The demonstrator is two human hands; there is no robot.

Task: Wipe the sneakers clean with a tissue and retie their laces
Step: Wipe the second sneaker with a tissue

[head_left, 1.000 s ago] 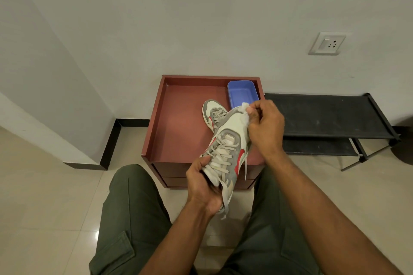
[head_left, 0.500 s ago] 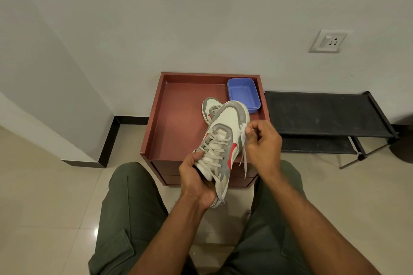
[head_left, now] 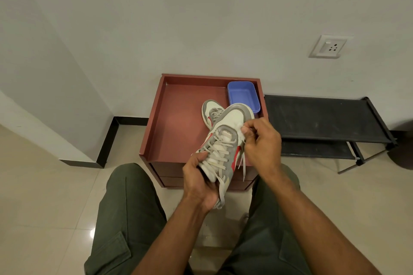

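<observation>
My left hand (head_left: 200,182) grips the heel end of a white, grey and red sneaker (head_left: 225,140), holding it up over my lap with the toe pointing away. Its laces hang loose and untied. My right hand (head_left: 261,142) pinches a small white tissue (head_left: 241,132) against the right side of the shoe's upper, just beyond the laces. The second sneaker (head_left: 211,111) lies on the red-brown cabinet top (head_left: 178,122), partly hidden behind the held shoe.
A blue plastic tray (head_left: 243,95) sits at the cabinet's back right corner. A black shoe rack (head_left: 321,118) stands to the right against the wall. My green-trousered legs straddle the tiled floor in front of the cabinet.
My right hand with the tissue went from the toe down the shoe's right side, then back up a little. The left hand tilted the shoe slightly.
</observation>
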